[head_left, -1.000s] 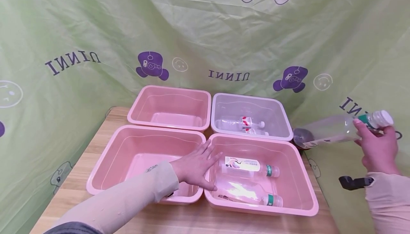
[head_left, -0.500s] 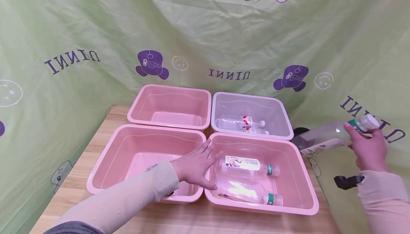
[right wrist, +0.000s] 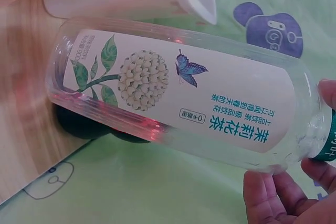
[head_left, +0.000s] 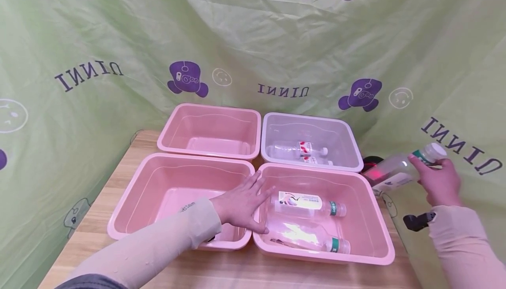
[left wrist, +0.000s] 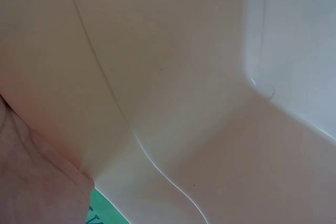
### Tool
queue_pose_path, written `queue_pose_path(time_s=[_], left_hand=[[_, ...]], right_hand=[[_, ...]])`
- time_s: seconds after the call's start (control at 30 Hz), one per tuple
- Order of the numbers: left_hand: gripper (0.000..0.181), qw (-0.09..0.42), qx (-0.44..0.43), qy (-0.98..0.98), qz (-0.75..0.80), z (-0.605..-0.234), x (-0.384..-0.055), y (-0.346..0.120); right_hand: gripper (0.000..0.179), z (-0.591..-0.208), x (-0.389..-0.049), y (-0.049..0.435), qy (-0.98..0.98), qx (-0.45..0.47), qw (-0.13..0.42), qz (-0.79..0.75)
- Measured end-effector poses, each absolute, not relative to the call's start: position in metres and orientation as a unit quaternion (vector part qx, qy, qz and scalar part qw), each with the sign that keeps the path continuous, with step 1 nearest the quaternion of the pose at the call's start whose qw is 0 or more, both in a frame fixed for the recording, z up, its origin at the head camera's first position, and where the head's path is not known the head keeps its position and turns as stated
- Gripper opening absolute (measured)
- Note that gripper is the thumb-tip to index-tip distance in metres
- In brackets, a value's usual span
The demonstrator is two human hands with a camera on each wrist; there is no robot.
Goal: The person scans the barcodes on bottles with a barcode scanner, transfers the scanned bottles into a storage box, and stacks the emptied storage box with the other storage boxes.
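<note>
My right hand (head_left: 439,181) grips a large clear plastic bottle (head_left: 395,170) by its neck, just below the white cap. It is tilted, base toward the tubs, beside the front right pink tub (head_left: 379,218). In the right wrist view, the bottle (right wrist: 173,87) shows a white label with a flower and butterfly. Spread fingers of my left hand (head_left: 241,205) rest on the adjoining rims of the two front tubs. Two similar green-necked bottles lie in the front right tub: one farther back (head_left: 302,203), one nearer (head_left: 304,236). The left wrist view mostly shows tub wall.
The front left pink tub (head_left: 138,183) and back left pink tub (head_left: 209,109) stand beside them. A pale purple tub (head_left: 308,120) holds two small red-labelled bottles (head_left: 290,150). A dark object (right wrist: 84,121) sits at the table's right edge. Green printed cloth (head_left: 253,38) hangs behind.
My right hand has moved left with the large bottle, which now overlaps the front right tub's outer side more closely. A red glow shows on its base. My left hand stays put.
</note>
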State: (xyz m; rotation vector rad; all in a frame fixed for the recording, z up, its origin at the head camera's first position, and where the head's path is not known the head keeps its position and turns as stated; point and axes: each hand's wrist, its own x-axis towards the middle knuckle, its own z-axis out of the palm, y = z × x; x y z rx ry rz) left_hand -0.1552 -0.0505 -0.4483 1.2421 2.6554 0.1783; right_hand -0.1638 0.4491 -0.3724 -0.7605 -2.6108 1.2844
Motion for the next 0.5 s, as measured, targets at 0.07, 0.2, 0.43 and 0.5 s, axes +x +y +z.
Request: queue_pose_path(time_s=[0.07,0.2,0.43,0.5], left_hand=[[0.109,0.102,0.421,0.900,0.058,-0.448,-0.155,-0.050],[0.110,0.105,0.419,0.900,0.057,-0.447,-0.155,-0.051],[0.110,0.104,0.419,0.900,0.056,-0.448,-0.155,-0.051],[0.110,0.105,0.420,0.900,0.057,-0.448,-0.155,-0.051]], right_hand=[[0.105,-0.375,-0.165,0.448,-0.873,-0.244,0.063,0.417],[0.103,-0.383,-0.166,0.447,-0.881,-0.233,0.059,0.408],[0.101,-0.393,-0.168,0.444,-0.890,-0.216,0.055,0.398],[0.101,-0.391,-0.168,0.443,-0.892,-0.216,0.056,0.394]])
